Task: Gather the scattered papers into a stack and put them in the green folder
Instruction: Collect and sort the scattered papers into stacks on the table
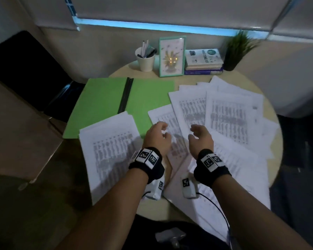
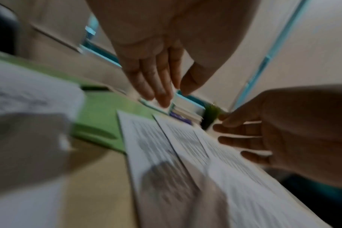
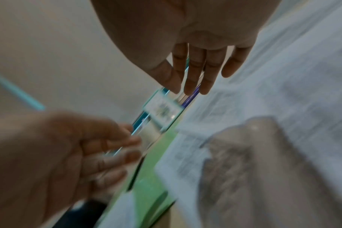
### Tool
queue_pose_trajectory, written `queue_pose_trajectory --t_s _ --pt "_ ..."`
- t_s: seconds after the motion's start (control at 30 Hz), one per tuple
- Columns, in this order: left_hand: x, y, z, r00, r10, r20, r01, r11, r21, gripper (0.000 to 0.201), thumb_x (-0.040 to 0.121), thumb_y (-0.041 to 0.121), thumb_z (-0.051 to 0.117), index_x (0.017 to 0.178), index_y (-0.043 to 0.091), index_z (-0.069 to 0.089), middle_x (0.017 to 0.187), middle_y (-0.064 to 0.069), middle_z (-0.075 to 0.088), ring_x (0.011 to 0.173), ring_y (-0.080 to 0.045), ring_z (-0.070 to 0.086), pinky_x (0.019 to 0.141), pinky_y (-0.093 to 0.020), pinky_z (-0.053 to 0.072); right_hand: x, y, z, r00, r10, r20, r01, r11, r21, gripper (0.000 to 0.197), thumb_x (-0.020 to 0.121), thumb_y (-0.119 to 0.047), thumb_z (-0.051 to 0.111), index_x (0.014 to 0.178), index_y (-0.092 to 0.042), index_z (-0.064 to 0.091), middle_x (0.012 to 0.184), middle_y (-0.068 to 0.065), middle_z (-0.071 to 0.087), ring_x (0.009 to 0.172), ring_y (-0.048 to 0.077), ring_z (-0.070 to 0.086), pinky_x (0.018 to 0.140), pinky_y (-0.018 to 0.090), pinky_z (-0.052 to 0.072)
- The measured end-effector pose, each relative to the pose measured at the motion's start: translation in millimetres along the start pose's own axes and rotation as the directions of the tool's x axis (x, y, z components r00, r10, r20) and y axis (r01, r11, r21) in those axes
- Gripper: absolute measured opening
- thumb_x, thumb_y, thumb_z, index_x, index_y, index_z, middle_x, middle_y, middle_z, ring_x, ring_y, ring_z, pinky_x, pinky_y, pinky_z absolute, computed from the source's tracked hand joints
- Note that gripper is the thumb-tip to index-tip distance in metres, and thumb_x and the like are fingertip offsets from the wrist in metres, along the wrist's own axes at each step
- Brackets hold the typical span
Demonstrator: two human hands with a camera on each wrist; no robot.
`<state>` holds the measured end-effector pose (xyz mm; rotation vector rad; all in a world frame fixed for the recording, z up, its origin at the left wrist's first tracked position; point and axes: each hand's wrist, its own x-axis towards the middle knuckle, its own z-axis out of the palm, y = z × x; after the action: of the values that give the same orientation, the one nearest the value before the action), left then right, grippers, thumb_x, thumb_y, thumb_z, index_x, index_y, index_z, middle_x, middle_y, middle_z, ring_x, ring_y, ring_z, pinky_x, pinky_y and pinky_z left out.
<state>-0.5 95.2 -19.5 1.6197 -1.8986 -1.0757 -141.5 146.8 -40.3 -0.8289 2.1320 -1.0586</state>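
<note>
A green folder (image 1: 105, 98) lies open on the round table (image 1: 152, 206), its black spine up the middle. A small stack of printed papers (image 1: 108, 152) overlaps the folder's near edge. More printed sheets (image 1: 228, 116) are fanned over the table's right half. My left hand (image 1: 159, 134) and right hand (image 1: 199, 134) hover side by side above the middle sheets, fingers relaxed and slightly curved, holding nothing. In the left wrist view the left hand (image 2: 158, 74) hangs over the sheets (image 2: 166, 146). In the right wrist view the right hand (image 3: 195, 69) does the same, near the folder (image 3: 152, 177).
At the table's back stand a white pen cup (image 1: 145, 59), a framed picture (image 1: 172, 56), a stack of books (image 1: 203, 60) and a potted plant (image 1: 237, 51). A cardboard box (image 1: 16, 127) sits at the left, a dark chair (image 1: 22, 64) beyond it.
</note>
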Motion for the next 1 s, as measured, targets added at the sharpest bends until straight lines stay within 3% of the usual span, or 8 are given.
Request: queue_pose_trajectory --t_s 0.13,0.27,0.4,0.5,0.6,0.7,0.83,1.0 --pt "-14.0 23.9 73.5 0.934 -0.132 0.332 0.061 0.975 0.215 0.066 0.091 0.023 0.062 0.147 0.017 0.028 0.149 -0.008 0.036 0.13 -0.03 0.044 0.104 -0.04 0.042 11.6 51.8 -76.5 0.93 0.244 -0.274 -0.29 0.946 -0.143 0.045 0.084 -0.016 0.061 0.127 -0.028 0.051 0.131 0.005 0.054 0.111 0.031 0.057 0.101 0.044 0.042" --pt "-32.0 31.0 127.2 0.911 -0.219 0.351 0.088 0.932 0.352 0.1 0.084 0.038 0.071 0.153 0.013 0.004 0.157 -0.011 0.018 0.143 -0.033 0.022 0.115 -0.045 0.025 2.9 111.7 -124.6 0.817 0.472 -0.331 -0.557 0.794 -0.243 0.073 0.073 -0.019 0.072 0.138 -0.014 0.037 0.14 0.014 0.04 0.125 0.037 0.043 0.102 0.052 0.04" --pt "-30.3 28.7 149.6 0.96 -0.204 0.19 0.109 0.903 0.415 0.099 0.074 0.04 0.077 0.148 0.014 0.017 0.148 -0.01 0.033 0.135 -0.034 0.033 0.112 -0.049 0.03 -0.7 143.0 -137.1 0.893 0.386 -0.231 -0.45 0.776 -0.442 0.074 0.073 -0.027 0.076 0.134 -0.011 0.037 0.137 0.011 0.038 0.118 0.034 0.045 0.087 0.041 0.045" --pt "-23.4 27.9 149.6 0.949 -0.256 0.183 0.19 0.929 0.316 0.071 0.079 0.04 0.072 0.136 0.012 0.039 0.126 -0.01 0.055 0.111 -0.032 0.056 0.095 -0.046 0.05 5.6 143.4 -137.2 0.9 0.405 -0.162 -0.435 0.865 -0.249 0.073 0.075 -0.019 0.077 0.136 -0.014 0.036 0.132 0.013 0.046 0.112 0.035 0.054 0.088 0.038 0.048" --pt "-20.3 29.4 145.1 0.929 -0.3 0.217 0.242 0.936 0.255 0.047 0.094 0.034 0.055 0.135 0.012 0.046 0.124 -0.011 0.061 0.1 -0.03 0.061 0.083 -0.037 0.052 8.4 142.8 -133.9 0.904 0.395 -0.164 -0.421 0.889 -0.178 0.072 0.078 -0.016 0.074 0.138 -0.018 0.035 0.129 0.012 0.053 0.111 0.033 0.056 0.091 0.036 0.047" --pt "-15.4 28.2 129.6 0.937 -0.322 0.137 0.299 0.94 0.167 0.038 0.098 0.028 0.05 0.133 0.013 0.052 0.125 -0.01 0.062 0.106 -0.032 0.061 0.089 -0.037 0.05 13.1 137.1 -137.5 0.895 0.347 -0.278 -0.391 0.913 -0.117 0.056 0.083 -0.019 0.065 0.133 -0.018 0.04 0.13 0.01 0.046 0.106 0.034 0.057 0.081 0.034 0.046" --pt "-4.7 10.2 88.8 0.939 -0.341 0.041 0.334 0.934 0.126 0.032 0.097 0.031 0.051 0.125 0.018 0.059 0.119 -0.008 0.066 0.1 -0.03 0.062 0.093 -0.042 0.051 41.1 124.4 -150.3 0.89 0.249 -0.383 -0.338 0.923 -0.186 0.044 0.084 -0.022 0.061 0.125 -0.018 0.047 0.131 0.01 0.046 0.115 0.033 0.051 0.095 0.045 0.045" --pt "5.0 -29.6 46.2 0.871 -0.475 -0.124 0.486 0.87 0.08 0.047 0.098 0.031 0.051 0.137 0.005 0.048 0.14 -0.014 0.051 0.126 -0.037 0.049 0.108 -0.046 0.038 94.1 94.8 -146.7 0.942 0.261 -0.211 -0.317 0.899 -0.302 0.08 0.075 -0.049 0.074 0.137 -0.016 0.035 0.137 0.012 0.042 0.122 0.036 0.047 0.1 0.05 0.042"
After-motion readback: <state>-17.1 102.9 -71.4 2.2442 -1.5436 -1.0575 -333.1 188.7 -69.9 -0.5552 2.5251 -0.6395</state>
